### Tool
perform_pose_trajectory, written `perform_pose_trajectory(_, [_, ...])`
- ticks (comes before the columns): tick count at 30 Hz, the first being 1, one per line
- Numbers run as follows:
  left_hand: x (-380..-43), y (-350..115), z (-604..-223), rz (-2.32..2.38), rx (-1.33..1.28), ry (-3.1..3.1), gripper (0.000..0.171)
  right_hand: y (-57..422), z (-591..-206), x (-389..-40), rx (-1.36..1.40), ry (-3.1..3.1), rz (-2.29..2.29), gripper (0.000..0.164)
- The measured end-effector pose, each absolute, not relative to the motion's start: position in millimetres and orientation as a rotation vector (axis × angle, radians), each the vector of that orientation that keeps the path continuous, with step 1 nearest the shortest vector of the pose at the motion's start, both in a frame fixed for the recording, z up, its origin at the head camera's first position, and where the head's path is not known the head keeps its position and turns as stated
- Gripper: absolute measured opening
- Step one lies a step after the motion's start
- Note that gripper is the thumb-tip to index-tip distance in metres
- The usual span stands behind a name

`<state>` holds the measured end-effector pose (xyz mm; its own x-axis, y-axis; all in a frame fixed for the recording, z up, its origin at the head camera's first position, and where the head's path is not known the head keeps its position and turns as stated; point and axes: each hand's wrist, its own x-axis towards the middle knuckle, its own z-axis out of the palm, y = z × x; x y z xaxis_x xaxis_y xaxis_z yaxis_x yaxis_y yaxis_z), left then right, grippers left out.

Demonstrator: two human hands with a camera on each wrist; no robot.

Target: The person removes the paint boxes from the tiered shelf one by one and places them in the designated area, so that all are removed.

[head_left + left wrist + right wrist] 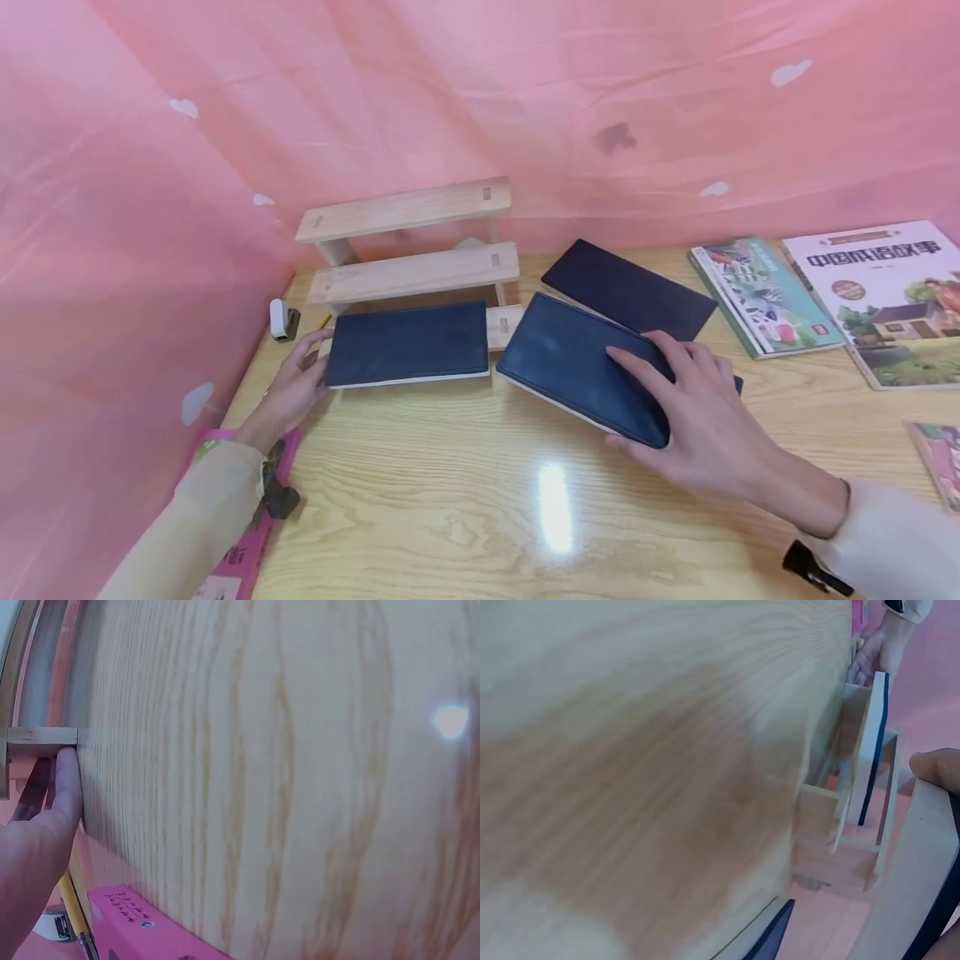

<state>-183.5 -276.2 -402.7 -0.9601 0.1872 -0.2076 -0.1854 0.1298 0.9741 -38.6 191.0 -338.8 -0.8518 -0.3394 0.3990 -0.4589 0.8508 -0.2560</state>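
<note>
My right hand (pixel 701 412) grips a dark blue notebook (pixel 577 362) above the table, thumb along its near edge and fingers over the cover. In the right wrist view, the pale page edges of this held notebook (pixel 911 862) show. A second dark blue notebook (pixel 408 343) leans on the lowest step of a three-step wooden shelf (pixel 412 271). At the left end of that step rests my left hand (pixel 295 385); in the left wrist view its extended fingers touch the wooden end piece (pixel 45 737). Behind the held notebook lies a third dark notebook (pixel 630 287).
Two picture-covered books, a green one (pixel 765 296) and a white one (pixel 885 304), lie at the right. Another booklet (pixel 937 458) shows at the right edge. A pink book (pixel 247 550) lies under the left forearm. A small white-and-black object (pixel 283 320) stands by the pink curtain (pixel 525 108).
</note>
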Motion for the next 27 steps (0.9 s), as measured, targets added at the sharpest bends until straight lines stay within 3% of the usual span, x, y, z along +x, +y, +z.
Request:
perform_pose_trajectory(14, [-183, -277, -402, 1.859, -0.003, 2.148, 0.04, 213, -364, -15, 0.484, -2.735, 0.453, 0.082])
perform_pose_trajectory(27, [-183, -276, -402, 1.828, -0.033, 2.161, 0.039, 217, -386, -26, 0.434, -2.796, 0.427, 0.081])
